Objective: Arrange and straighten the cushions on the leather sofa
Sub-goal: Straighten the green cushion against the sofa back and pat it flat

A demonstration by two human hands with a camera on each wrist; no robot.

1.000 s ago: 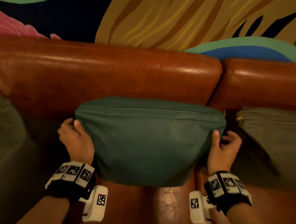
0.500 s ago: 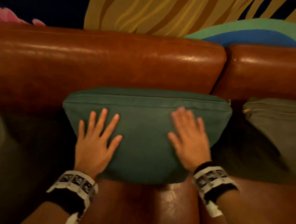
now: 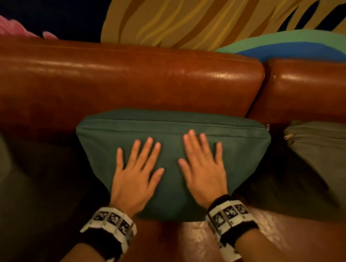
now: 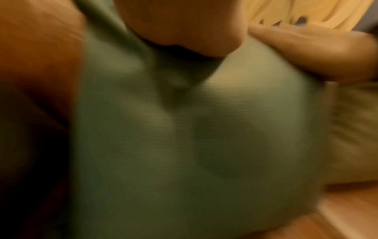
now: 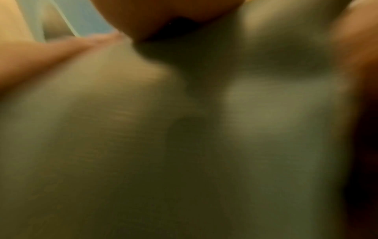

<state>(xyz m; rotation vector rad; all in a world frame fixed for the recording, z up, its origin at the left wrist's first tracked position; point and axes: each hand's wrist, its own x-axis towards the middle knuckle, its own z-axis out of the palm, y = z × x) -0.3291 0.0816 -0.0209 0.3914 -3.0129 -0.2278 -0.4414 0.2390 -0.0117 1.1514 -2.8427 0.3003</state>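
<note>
pressing teal cushion (image 3: 240, 150), left hand (image 3: 135, 175) flat, right hand (image 3: 201, 167) flat, fingers spread

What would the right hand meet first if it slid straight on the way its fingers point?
The right hand lies flat on the teal cushion, fingers aimed up toward the zipper seam. Going on, it would cross that top edge, then likely meet the leather backrest; depth is unclear.

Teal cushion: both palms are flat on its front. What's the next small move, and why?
Probably lift both hands off and shift to the olive cushion on the right. The teal cushion already stands level against the sofa backrest, zip edge on top, with the left hand and right hand resting open on a smooth front. The olive one looks less squared, though it's partly cut off.
</note>
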